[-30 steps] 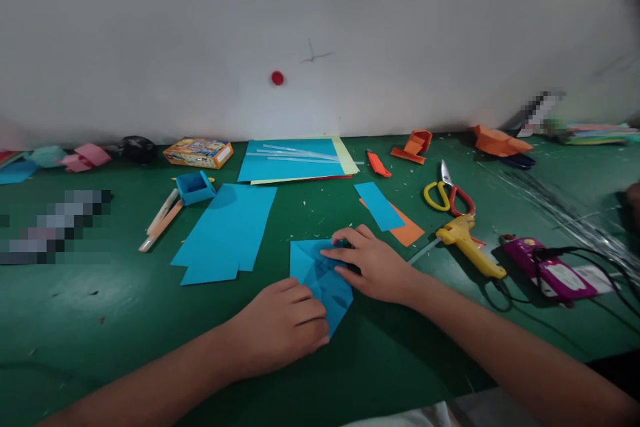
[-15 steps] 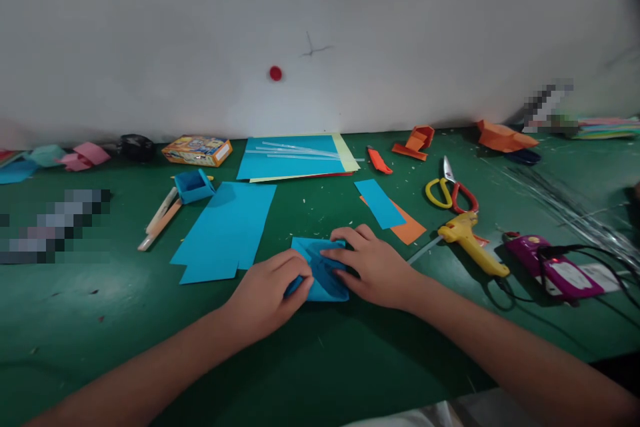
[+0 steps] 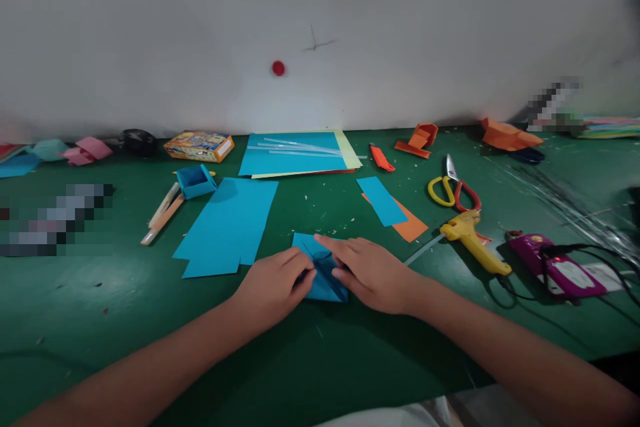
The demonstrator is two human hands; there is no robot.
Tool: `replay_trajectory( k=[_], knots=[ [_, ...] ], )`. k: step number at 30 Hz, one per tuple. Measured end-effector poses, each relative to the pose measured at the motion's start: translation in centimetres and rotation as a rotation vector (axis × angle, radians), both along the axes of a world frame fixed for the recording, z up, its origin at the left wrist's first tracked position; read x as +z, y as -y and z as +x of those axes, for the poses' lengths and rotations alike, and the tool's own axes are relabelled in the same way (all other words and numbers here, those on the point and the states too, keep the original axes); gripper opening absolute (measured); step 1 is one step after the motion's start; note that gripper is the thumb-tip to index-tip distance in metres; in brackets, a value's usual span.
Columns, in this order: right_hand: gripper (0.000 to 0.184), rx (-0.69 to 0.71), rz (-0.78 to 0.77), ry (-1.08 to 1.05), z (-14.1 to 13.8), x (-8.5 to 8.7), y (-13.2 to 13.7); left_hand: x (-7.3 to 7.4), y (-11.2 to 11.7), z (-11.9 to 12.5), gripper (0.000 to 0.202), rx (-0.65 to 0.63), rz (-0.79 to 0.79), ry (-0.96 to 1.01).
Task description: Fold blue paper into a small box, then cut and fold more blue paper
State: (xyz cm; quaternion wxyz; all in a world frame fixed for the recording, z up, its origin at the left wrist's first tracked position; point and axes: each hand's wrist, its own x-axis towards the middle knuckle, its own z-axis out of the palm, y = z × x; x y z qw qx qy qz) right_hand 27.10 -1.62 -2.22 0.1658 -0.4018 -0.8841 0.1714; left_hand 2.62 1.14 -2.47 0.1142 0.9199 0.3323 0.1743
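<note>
A small folded piece of blue paper [image 3: 320,265] lies on the green table [image 3: 125,320] in front of me. My left hand [image 3: 273,285] presses its fingertips on the paper's left side, fingers curled together. On the right side rests my right hand [image 3: 373,273], fingers pressed flat along a fold. Both hands meet over the paper and cover part of it.
A larger blue sheet [image 3: 227,225] lies to the left, with a small blue paper box [image 3: 196,181] and sticks [image 3: 163,213] beyond it. To the right are blue and orange strips [image 3: 390,208], scissors [image 3: 453,190], a yellow glue gun [image 3: 473,241] and a purple device with cables [image 3: 555,267]. More paper [image 3: 295,155] lies by the white wall.
My left hand has lifted the paper's near flap and folded it up and away, so the paper is now shorter. My right hand slid slightly toward me onto the fold.
</note>
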Motion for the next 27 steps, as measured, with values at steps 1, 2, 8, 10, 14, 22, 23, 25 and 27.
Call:
replay_trajectory(
  k=[1, 2, 8, 10, 14, 22, 23, 25, 27],
  knots=[
    [0.061, -0.011, -0.010, -0.006, -0.1, 0.0, 0.1, -0.1, -0.1, 0.1, 0.022, 0.014, -0.001, -0.005],
    [0.065, -0.019, -0.018, -0.002, -0.3, 0.1, 0.2, -0.2, -0.1, 0.1, 0.021, 0.027, -0.002, -0.011],
    [0.071, -0.092, -0.020, 0.077, -1.4, 0.2, 0.6, -0.4, -0.3, 0.6, 0.014, 0.059, -0.015, -0.048],
    [0.068, -0.102, -0.013, 0.101, -1.6, 0.1, 0.6, -0.4, -0.2, 0.7, 0.015, 0.060, -0.024, -0.048],
    [0.067, -0.100, -0.004, 0.145, -1.7, 0.2, 0.7, -0.1, -0.1, 0.5, 0.014, 0.066, -0.040, -0.027],
    [0.061, -0.108, -0.008, 0.143, -1.7, 0.2, 0.7, 0.6, 1.7, -1.0, 0.020, -0.180, 0.170, -0.012],
    [0.061, -0.108, -0.004, 0.137, -1.7, 0.1, 0.7, 0.6, 2.1, -1.2, 0.021, -0.194, 0.176, -0.036],
    [0.059, -0.105, 0.006, 0.128, -1.6, 0.0, 0.7, 0.7, 2.9, -1.5, 0.026, -0.203, 0.171, -0.080],
    [0.057, -0.093, 0.015, 0.132, -1.5, -0.1, 0.6, 0.7, 3.5, -1.8, 0.036, -0.221, 0.167, -0.127]
  ],
)
